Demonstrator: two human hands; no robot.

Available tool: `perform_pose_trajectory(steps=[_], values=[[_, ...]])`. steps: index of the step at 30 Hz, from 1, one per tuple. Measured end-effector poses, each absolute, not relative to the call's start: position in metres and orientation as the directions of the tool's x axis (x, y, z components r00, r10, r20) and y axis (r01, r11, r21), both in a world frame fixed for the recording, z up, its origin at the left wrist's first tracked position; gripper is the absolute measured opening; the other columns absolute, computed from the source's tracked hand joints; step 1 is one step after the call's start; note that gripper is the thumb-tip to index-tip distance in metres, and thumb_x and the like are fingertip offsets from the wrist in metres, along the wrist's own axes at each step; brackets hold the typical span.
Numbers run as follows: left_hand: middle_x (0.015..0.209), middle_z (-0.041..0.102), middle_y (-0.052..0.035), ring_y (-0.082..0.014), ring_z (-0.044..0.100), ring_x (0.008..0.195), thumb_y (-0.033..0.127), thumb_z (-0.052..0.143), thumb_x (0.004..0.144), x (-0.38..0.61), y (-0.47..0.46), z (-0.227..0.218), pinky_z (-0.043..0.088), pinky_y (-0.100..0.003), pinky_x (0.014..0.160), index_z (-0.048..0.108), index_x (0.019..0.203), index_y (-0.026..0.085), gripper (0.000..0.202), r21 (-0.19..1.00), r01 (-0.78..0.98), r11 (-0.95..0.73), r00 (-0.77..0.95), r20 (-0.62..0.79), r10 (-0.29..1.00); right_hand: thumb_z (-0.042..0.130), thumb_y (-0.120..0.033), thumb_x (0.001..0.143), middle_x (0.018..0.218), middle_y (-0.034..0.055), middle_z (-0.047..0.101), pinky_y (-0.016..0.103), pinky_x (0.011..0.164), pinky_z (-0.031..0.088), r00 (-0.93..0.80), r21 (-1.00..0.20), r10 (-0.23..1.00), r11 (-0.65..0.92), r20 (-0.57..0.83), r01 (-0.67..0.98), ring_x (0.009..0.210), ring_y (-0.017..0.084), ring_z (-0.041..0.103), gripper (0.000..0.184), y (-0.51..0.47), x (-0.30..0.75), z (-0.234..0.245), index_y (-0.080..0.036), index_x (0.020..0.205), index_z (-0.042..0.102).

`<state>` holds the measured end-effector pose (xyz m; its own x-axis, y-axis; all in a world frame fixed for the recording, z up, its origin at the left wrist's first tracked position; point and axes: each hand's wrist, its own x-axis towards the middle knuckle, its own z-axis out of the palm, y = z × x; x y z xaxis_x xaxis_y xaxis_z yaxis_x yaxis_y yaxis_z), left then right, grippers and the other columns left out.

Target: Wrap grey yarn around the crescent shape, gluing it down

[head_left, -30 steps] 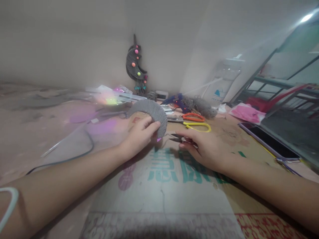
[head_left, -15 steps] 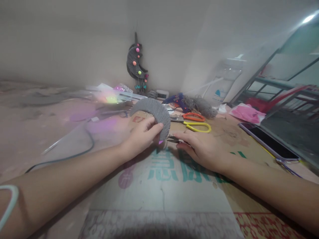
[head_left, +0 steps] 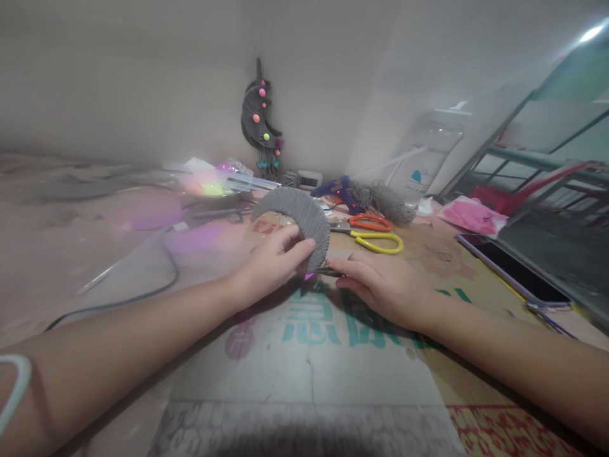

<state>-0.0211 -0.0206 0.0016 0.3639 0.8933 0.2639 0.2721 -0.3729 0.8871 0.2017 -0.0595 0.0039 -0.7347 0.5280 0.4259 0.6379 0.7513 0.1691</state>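
Observation:
My left hand (head_left: 273, 260) is closed on a crescent (head_left: 311, 219) wrapped in grey yarn, the thumb pressed on its face near the lower end. A bit of bright purple (head_left: 309, 276) shows under that end. My right hand (head_left: 380, 285) is closed on what look like small dark snips (head_left: 329, 271), their tips at the crescent's lower right edge. The fingers cover most of that tool, and its blades look together. Just beyond lie large scissors (head_left: 375, 242) with one orange and one yellow handle loop.
Printed cardboard (head_left: 304, 374) lies under my hands. Behind are a glue gun (head_left: 340, 190), a grey yarn ball (head_left: 392, 203) and a clear bottle (head_left: 423, 158). A phone (head_left: 514, 270) lies at right. A beaded crescent (head_left: 257, 117) hangs on the wall; plastic bags (head_left: 214, 181) lie left.
The snips' blades were apart and now look together at the crescent's edge. The crescent and my left hand have shifted slightly right.

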Motion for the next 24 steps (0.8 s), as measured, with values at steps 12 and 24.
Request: perform_pose_trajectory(steps=[12,24], values=[[0.06,0.043,0.0045,-0.0132,0.042,0.06,0.037,0.052,0.085,-0.0214,-0.0203,0.0028,0.033,-0.027,0.059,0.042,0.062,0.021,0.03,0.888,0.28,-0.365,0.318,0.273,0.908,0.038,-0.028,0.101,0.073,0.0016,0.066,0.026,0.055,0.041,-0.757,0.16,0.444,0.804,0.479,0.573,0.06,0.015,0.057,0.031,-0.0634,0.202,0.0065,-0.02,0.117,0.063],[0.062,0.042,0.0039,-0.0131,0.043,0.063,0.035,0.055,0.082,-0.0243,-0.018,0.001,0.034,-0.026,0.059,0.039,0.06,0.021,0.03,0.949,0.134,-0.285,0.283,0.239,0.929,0.042,-0.025,0.098,0.091,0.0068,0.075,0.025,0.063,0.047,-0.662,0.055,0.604,0.719,0.444,0.693,0.074,0.016,0.067,0.031,-0.0605,0.2018,0.0121,-0.018,0.118,0.063]])
